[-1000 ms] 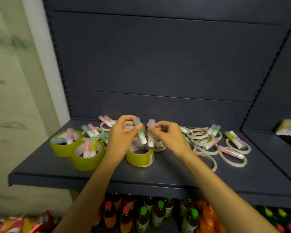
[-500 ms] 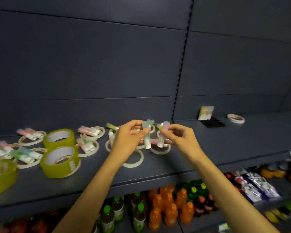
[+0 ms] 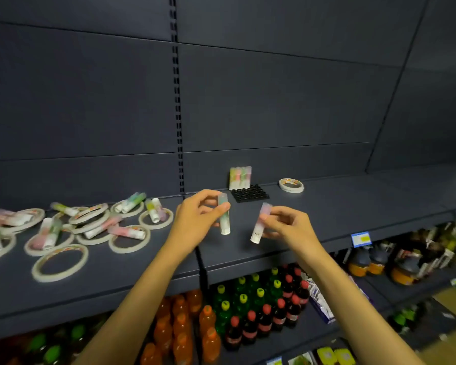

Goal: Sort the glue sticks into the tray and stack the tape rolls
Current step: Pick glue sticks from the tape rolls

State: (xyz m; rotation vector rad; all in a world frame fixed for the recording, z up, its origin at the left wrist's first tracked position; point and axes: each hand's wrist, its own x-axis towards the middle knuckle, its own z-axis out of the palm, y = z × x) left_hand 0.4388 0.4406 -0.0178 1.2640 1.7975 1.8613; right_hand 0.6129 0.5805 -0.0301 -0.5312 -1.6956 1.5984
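Black tray [image 3: 250,193] sits far on the shelf [image 3: 327,206], so each hand, left [image 3: 195,219] pinching a green stick [image 3: 223,217] and right [image 3: 290,227] a pink stick [image 3: 259,222], should lower its stick upright into a free hole.

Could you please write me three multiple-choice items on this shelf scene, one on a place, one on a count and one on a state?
1. Where does the black tray sit?
A. on the shelf, beyond the hands
B. on the floor
C. among the drink bottles

2. How many glue sticks does each hand hold?
A. none
B. one
C. three

3. How do the glue sticks at the tray's back stand?
A. lying flat
B. upright
C. scattered

Answers: 1 A, the tray lies on the shelf past both hands. 2 B, the left hand and right hand each pinch one. 3 B, they stand in a row.
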